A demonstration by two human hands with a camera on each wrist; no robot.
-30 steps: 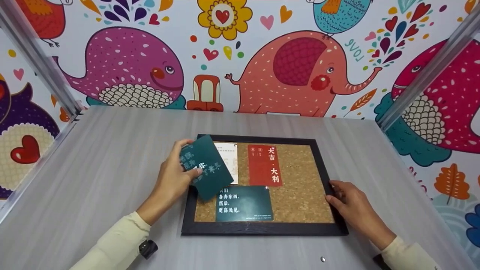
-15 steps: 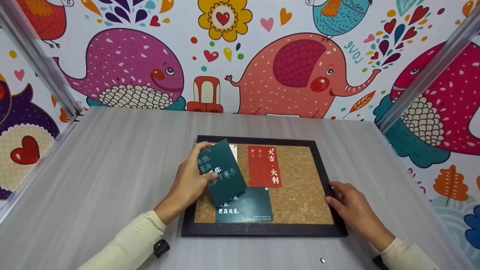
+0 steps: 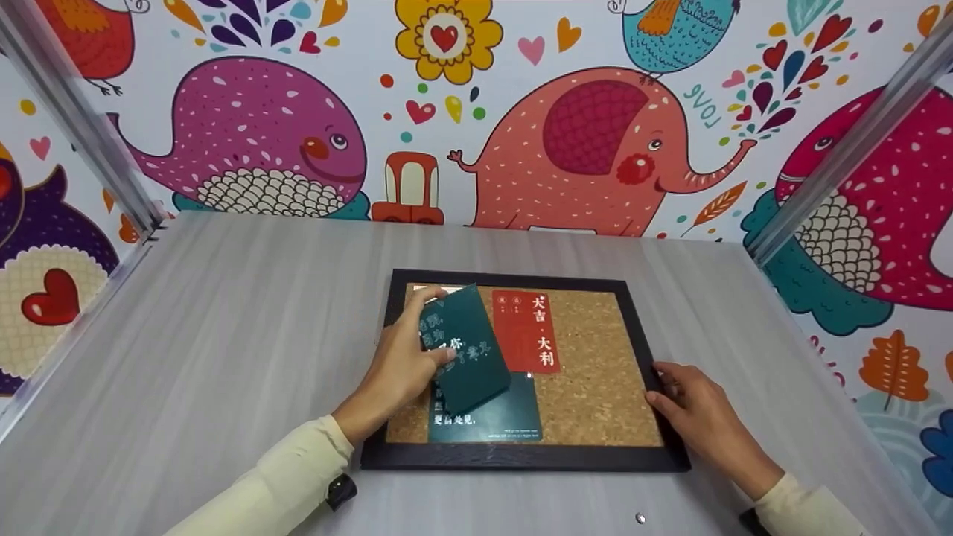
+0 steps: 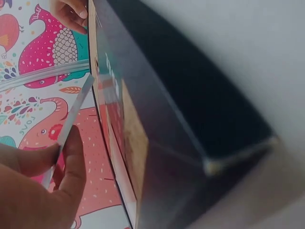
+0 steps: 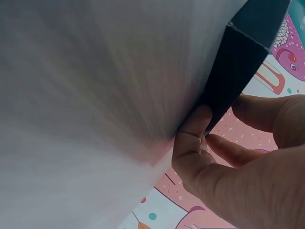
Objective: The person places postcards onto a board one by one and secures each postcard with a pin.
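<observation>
In the head view my left hand (image 3: 402, 365) pinches a stack of dark green cards (image 3: 476, 380) with white lettering, thumb on its face. The left wrist view shows the stack (image 4: 75, 107) edge-on, tilted and apart from the corkboard (image 3: 603, 357). My right hand (image 3: 703, 406) grips the board's black right frame side; in the right wrist view its fingers bend round that frame (image 5: 228, 71). A red card (image 3: 525, 335) lies upright on the cork. Below it a green card (image 3: 499, 424) is partly covered by the stack. A white card is almost wholly hidden.
A small shiny metallic piece (image 3: 640, 518) lies on the pale wood-grain table (image 3: 260, 313) near the front. A wall with painted animals (image 3: 588, 149) stands behind, with metal posts (image 3: 89, 126) at both sides.
My left hand has carried the card stack rightward and slightly down over the board, covering the white card and more of the lower green card. The right hand has stayed at the frame.
</observation>
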